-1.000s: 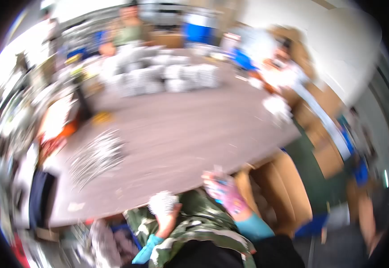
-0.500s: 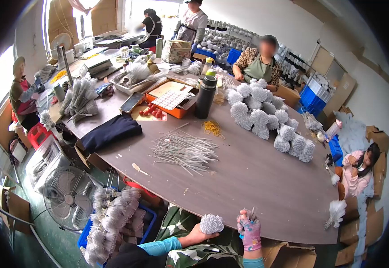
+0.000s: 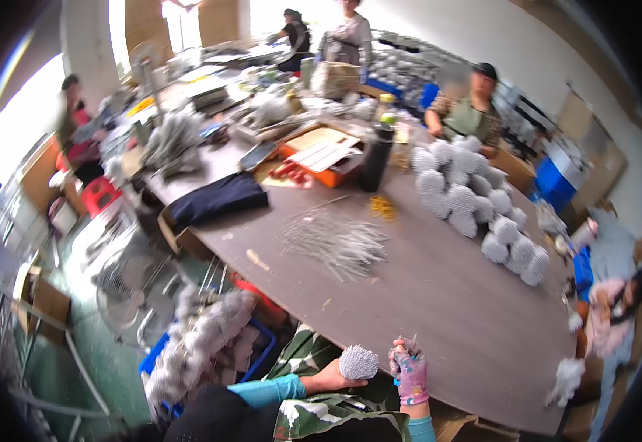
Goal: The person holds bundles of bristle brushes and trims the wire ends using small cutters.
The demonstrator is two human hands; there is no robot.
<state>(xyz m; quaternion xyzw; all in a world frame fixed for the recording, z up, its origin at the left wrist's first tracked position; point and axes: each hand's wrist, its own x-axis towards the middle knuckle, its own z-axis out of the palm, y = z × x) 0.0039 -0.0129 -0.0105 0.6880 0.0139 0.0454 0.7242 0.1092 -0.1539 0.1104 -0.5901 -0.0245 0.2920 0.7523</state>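
Observation:
My left hand [image 3: 327, 378], bare with a teal sleeve, is wrapped round a bundle of white-tipped stems [image 3: 358, 363] above my lap, its round beaded head facing up. Just right of it, at the table's edge, my right hand [image 3: 411, 374] wears a pink patterned glove; its fingers are curled together, and what they hold is too small to name. Loose grey-white stems [image 3: 336, 241] lie spread on the brown table [image 3: 439, 317]. Yellow rubber bands [image 3: 383, 208] are beyond them. Many finished-looking white bundles [image 3: 461, 184] are piled at the right.
A black bottle [image 3: 375, 157], an orange box [image 3: 330, 175] and dark cloth [image 3: 219, 200] stand or lie on the table. Below left are a fan [image 3: 135, 298] and a blue crate [image 3: 266, 346] of bundles. Several people are around the table, one opposite [image 3: 471, 110].
The head view has swung, first sharply and then slightly, so the table's contents now appear further right. My left hand still holds the bundle, now closer to my right hand.

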